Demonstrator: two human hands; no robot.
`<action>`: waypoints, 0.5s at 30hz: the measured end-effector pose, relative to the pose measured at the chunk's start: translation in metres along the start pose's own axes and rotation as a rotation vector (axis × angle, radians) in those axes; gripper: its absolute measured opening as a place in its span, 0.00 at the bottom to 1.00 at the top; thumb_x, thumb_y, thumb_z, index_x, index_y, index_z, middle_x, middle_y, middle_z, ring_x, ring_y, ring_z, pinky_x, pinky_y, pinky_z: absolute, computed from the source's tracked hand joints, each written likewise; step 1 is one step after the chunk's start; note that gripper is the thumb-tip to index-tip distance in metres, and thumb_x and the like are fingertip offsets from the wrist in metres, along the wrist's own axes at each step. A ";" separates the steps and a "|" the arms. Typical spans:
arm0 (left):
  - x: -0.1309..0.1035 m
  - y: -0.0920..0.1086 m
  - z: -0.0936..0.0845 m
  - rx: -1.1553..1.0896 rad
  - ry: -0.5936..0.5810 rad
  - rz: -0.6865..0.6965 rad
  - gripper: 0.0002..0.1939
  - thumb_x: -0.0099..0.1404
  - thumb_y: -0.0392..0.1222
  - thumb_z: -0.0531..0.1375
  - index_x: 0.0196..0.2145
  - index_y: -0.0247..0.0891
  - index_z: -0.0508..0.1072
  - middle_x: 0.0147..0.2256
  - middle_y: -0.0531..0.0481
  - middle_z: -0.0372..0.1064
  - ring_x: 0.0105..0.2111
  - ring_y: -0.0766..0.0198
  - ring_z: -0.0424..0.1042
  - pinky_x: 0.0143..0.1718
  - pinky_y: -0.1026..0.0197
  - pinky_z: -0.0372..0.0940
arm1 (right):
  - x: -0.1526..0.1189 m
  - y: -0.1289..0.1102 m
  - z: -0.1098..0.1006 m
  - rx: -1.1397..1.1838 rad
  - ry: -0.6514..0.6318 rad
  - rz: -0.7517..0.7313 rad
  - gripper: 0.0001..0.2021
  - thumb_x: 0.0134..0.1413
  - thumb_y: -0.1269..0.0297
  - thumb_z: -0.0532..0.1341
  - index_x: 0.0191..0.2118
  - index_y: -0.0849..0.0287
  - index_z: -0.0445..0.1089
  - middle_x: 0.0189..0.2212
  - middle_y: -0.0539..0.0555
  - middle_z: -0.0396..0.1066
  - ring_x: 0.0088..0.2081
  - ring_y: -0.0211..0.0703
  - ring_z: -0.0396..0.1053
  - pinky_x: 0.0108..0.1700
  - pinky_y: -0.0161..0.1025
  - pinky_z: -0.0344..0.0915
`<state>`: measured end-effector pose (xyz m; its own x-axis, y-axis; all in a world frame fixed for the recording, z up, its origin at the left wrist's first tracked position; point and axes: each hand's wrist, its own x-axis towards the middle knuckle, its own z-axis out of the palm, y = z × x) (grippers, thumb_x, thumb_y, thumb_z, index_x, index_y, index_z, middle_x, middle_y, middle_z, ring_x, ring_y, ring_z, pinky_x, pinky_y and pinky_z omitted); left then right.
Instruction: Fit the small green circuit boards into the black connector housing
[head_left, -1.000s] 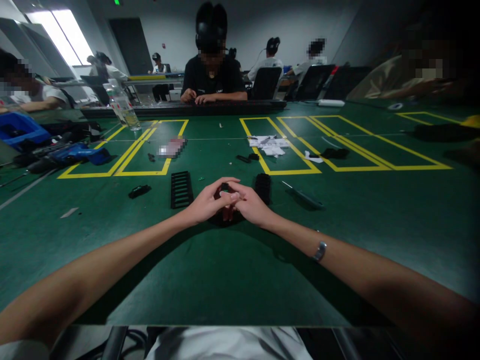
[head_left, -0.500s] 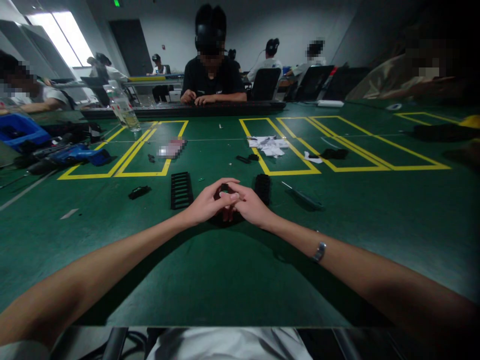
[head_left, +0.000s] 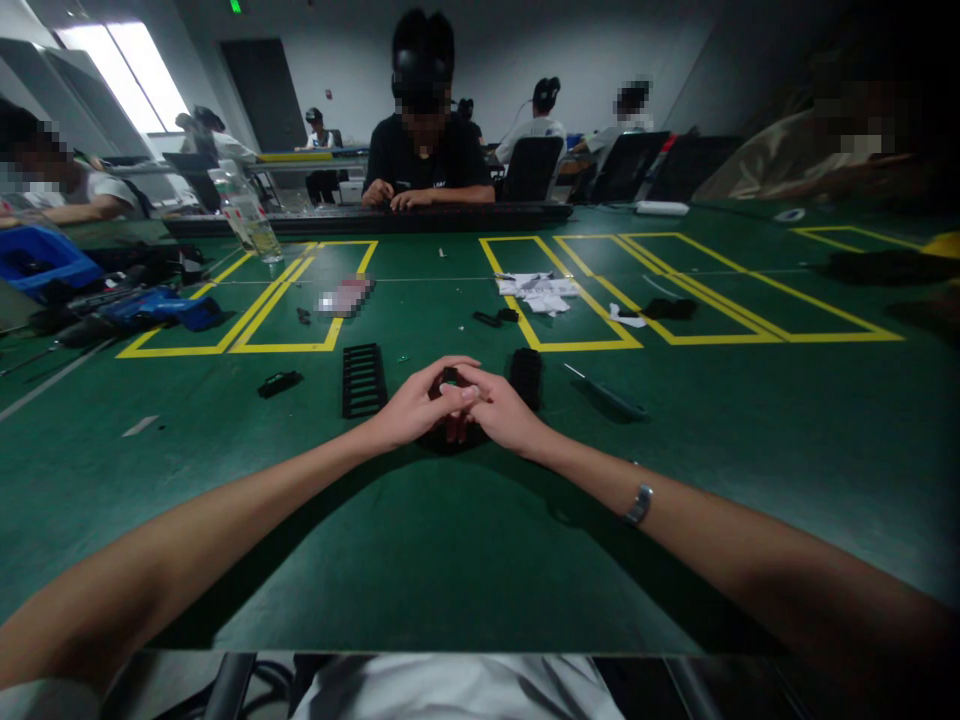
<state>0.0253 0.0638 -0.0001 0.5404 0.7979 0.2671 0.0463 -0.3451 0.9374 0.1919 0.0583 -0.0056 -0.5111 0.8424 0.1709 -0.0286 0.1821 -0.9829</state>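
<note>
My left hand [head_left: 415, 404] and my right hand [head_left: 501, 408] meet above the green table, fingers closed around a small black part [head_left: 450, 376] with a bit of green on it. Most of that part is hidden by the fingers, and the thumbs overlap in front of it. Just left of my left hand lies a black slotted frame [head_left: 363, 382]. Beside my right hand is a second black piece with ridges [head_left: 526, 378]. Farther right rests a screwdriver [head_left: 607, 392], its shaft pointing away to the left.
A small black-and-green part [head_left: 280, 384] lies to the left. Crumpled white paper [head_left: 541, 292] and black bits [head_left: 495, 317] are beyond my hands. At the back left stand a plastic bottle [head_left: 255, 225] and blue tools [head_left: 176, 308]. A person [head_left: 427, 150] works opposite.
</note>
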 end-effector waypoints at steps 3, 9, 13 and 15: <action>0.000 0.001 0.001 -0.006 -0.003 -0.015 0.27 0.68 0.51 0.61 0.59 0.35 0.64 0.31 0.51 0.71 0.23 0.69 0.70 0.22 0.70 0.64 | 0.000 0.000 0.000 -0.003 -0.001 0.004 0.02 0.62 0.70 0.57 0.39 0.57 0.64 0.21 0.47 0.72 0.20 0.40 0.72 0.22 0.36 0.71; 0.000 0.000 0.000 0.014 0.008 0.009 0.25 0.68 0.50 0.61 0.58 0.37 0.66 0.34 0.49 0.73 0.25 0.69 0.71 0.25 0.69 0.66 | 0.001 0.001 0.000 0.000 -0.002 -0.004 0.01 0.63 0.70 0.57 0.39 0.57 0.64 0.21 0.47 0.72 0.20 0.40 0.72 0.23 0.36 0.71; 0.000 0.000 0.000 -0.006 -0.004 0.001 0.26 0.68 0.51 0.61 0.58 0.37 0.65 0.32 0.49 0.73 0.23 0.69 0.71 0.23 0.69 0.66 | 0.001 0.000 0.000 -0.002 -0.005 -0.001 0.01 0.63 0.70 0.56 0.39 0.57 0.64 0.22 0.48 0.73 0.20 0.40 0.73 0.23 0.36 0.71; 0.000 0.001 0.000 0.002 0.004 0.004 0.26 0.68 0.51 0.61 0.58 0.36 0.66 0.33 0.49 0.73 0.24 0.69 0.71 0.24 0.69 0.66 | 0.001 -0.001 0.000 -0.001 -0.001 -0.002 0.01 0.63 0.70 0.56 0.39 0.57 0.64 0.22 0.47 0.73 0.20 0.40 0.73 0.23 0.36 0.71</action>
<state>0.0256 0.0638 0.0008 0.5373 0.7983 0.2722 0.0453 -0.3496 0.9358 0.1913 0.0584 -0.0045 -0.5120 0.8415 0.1727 -0.0285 0.1843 -0.9825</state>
